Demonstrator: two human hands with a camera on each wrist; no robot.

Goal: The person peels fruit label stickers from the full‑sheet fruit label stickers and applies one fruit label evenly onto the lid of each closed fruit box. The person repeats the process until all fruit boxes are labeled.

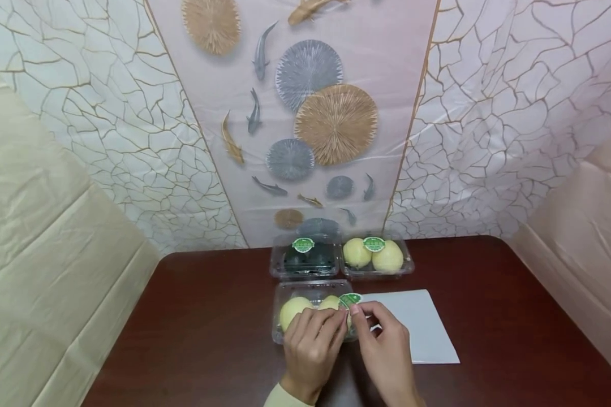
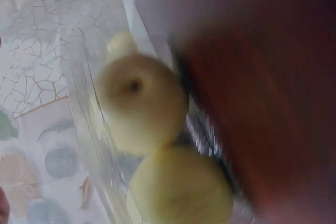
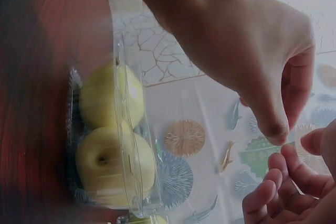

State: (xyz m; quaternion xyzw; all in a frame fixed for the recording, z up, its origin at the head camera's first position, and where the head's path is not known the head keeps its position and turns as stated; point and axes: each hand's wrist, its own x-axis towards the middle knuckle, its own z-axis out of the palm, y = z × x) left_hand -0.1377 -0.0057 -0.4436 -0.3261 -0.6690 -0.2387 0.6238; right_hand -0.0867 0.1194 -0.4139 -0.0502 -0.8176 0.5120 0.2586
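A round green sticker (image 1: 350, 299) is pinched between the fingertips of both hands, above the front clear plastic box (image 1: 280, 288). My left hand (image 1: 313, 345) grips its near edge from the left, and my right hand (image 1: 384, 345) pinches it from the right. In the right wrist view, the green sticker (image 3: 257, 156) shows between the fingertips of the left hand (image 3: 236, 40) and the right hand (image 3: 299, 187). Two pale yellow-green fruits, apples or pears, lie in the box; one fruit (image 1: 294, 312) is partly hidden by my left hand. The left wrist view is blurred.
Behind stand two more clear boxes with green stickers: one box (image 1: 277, 265) with dark green fruit, one (image 1: 408, 265) with pale fruits. A white sheet (image 1: 422, 328) lies right of the front box on the dark red table (image 1: 198, 333). A patterned cloth (image 1: 305, 192) hangs behind.
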